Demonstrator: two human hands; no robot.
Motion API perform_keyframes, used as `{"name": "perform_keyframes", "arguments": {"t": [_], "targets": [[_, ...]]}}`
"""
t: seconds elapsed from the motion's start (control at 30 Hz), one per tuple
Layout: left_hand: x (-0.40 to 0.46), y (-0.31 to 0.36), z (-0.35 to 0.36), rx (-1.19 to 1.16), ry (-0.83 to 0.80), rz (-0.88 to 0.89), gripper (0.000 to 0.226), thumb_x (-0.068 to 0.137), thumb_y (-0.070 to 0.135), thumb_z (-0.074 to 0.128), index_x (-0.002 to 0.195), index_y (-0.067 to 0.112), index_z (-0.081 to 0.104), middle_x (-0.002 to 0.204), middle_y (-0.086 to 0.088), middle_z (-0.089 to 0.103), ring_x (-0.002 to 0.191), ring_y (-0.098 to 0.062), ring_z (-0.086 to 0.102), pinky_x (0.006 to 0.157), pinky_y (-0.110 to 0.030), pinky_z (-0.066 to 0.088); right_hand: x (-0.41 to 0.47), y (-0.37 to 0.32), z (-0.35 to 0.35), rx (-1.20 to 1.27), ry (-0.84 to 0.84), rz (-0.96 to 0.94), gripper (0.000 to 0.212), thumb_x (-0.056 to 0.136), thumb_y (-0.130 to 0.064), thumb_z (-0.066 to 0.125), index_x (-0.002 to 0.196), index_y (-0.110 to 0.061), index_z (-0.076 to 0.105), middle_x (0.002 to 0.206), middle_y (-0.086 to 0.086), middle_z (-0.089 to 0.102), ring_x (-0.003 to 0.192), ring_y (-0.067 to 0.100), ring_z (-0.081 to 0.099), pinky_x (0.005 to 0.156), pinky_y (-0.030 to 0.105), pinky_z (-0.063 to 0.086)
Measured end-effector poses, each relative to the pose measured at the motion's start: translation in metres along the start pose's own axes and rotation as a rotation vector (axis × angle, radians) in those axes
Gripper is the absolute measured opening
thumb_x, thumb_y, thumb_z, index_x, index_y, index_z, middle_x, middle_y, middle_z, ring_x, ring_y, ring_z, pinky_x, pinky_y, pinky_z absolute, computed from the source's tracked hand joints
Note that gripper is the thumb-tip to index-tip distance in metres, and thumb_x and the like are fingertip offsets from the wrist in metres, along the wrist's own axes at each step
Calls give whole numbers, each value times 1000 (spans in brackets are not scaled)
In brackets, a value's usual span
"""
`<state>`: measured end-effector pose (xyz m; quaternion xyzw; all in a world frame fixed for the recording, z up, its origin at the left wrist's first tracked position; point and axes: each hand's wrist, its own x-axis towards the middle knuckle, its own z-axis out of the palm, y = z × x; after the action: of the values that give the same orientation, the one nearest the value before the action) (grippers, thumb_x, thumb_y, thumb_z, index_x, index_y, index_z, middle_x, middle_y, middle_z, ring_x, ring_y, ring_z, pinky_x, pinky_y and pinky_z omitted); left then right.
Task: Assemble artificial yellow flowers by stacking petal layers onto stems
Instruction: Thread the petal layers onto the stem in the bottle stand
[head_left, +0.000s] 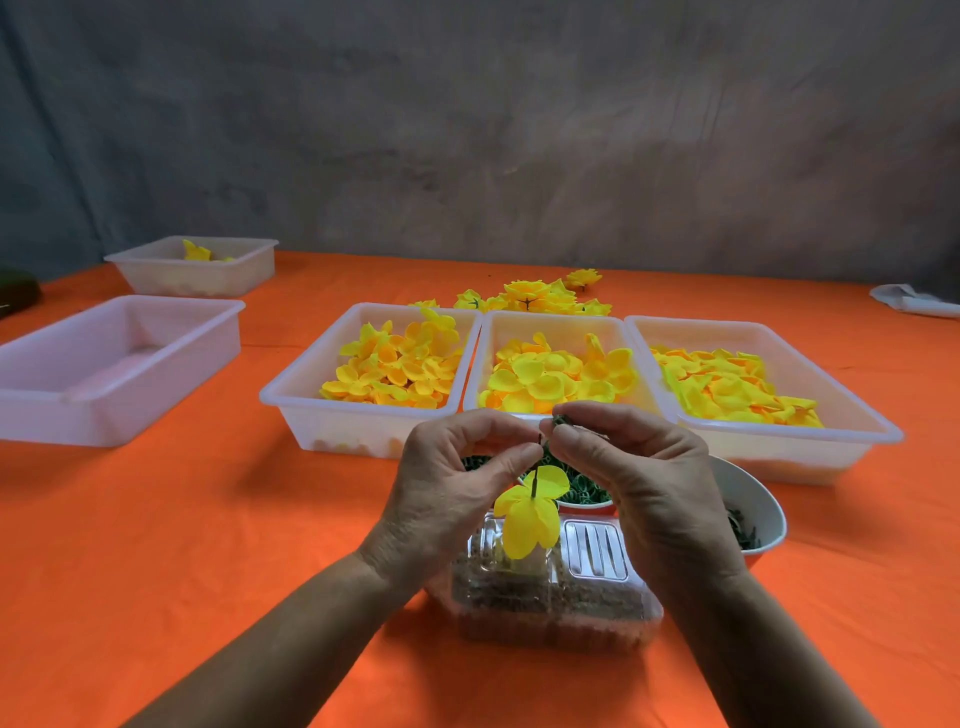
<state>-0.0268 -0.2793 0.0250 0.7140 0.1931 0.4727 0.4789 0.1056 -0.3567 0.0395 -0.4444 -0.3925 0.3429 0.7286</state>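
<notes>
Two bare hands meet above a clear ribbed plastic box (550, 603) at the near edge of the orange cloth-covered table (156, 545). The left hand (447, 493) pinches the top of a thin dark green stem (535, 480) between thumb and forefinger; its long axis runs almost straight up and down, with a floppy bright yellow petal layer (527, 512) hanging low on it. Just right of the stem tip, nearly touching, the right hand (644, 483) closes thumb and forefinger on a small dark green piece (560, 420); what it is I cannot tell. That piece likely threads down over the tip. Farther off stand three translucent white trays of yellow petals (550, 376), finished yellow flowers (535, 296) behind.
</notes>
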Motion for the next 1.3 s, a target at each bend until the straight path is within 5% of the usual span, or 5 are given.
{"name": "perform_keyframes", "arguments": {"t": [0.37,1.3], "targets": [[-1,6,5,-245,-8,-98,7,68,16,72,75,14,72,71,2,72,69,-6,66,65,-16,51,-2,4,6,21,-47,-34,30,56,-9,76,85,-7,71,84,7,74,77,13,70,62,18,52],[-4,0,6,-273,28,-221,17,63,23,75,76,13,73,70,1,71,68,-7,66,66,-17,51,-1,0,7,-119,-93,-23,29,61,-5,77,88,-10,67,84,5,74,81,13,70,64,17,51]]}}
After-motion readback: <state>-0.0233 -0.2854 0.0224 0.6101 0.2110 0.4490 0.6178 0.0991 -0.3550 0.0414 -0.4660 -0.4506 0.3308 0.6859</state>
